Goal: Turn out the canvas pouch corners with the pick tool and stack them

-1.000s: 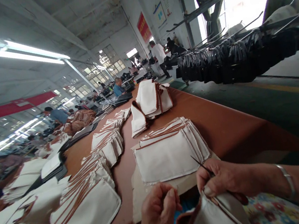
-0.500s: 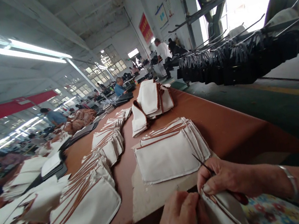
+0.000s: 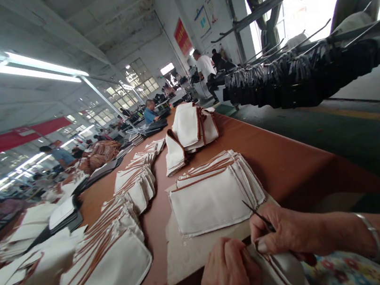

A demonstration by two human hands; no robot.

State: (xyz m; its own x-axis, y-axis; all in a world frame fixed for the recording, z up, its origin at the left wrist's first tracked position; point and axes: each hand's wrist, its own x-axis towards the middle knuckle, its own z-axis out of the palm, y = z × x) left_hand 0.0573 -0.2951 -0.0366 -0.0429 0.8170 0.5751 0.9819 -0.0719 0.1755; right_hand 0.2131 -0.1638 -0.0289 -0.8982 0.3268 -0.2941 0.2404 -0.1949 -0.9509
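My right hand (image 3: 289, 230) is closed, pinching the edge of a white fabric piece (image 3: 284, 273) with brown trim. In the same hand sits a pair of scissors (image 3: 256, 212), their thin dark blades pointing up and left past the fingers; a dark red handle shows below the palm. My left hand (image 3: 228, 270) is closed on the piece's left edge, its fingertips hidden. Just beyond both hands, a stack of white trimmed pieces (image 3: 208, 201) lies on a beige board (image 3: 181, 260).
A brown-covered table (image 3: 285, 157) stretches away. Overlapping rows of white pieces (image 3: 102, 274) run along its left side, and folded white pieces (image 3: 187, 124) lie farther back. On the right, a rack holds hanging black items (image 3: 306, 84). People work in the background.
My left hand has turned so that its back faces up more, still at the piece's edge. My right hand stays nearly in place with the scissors. The view has shifted slightly.
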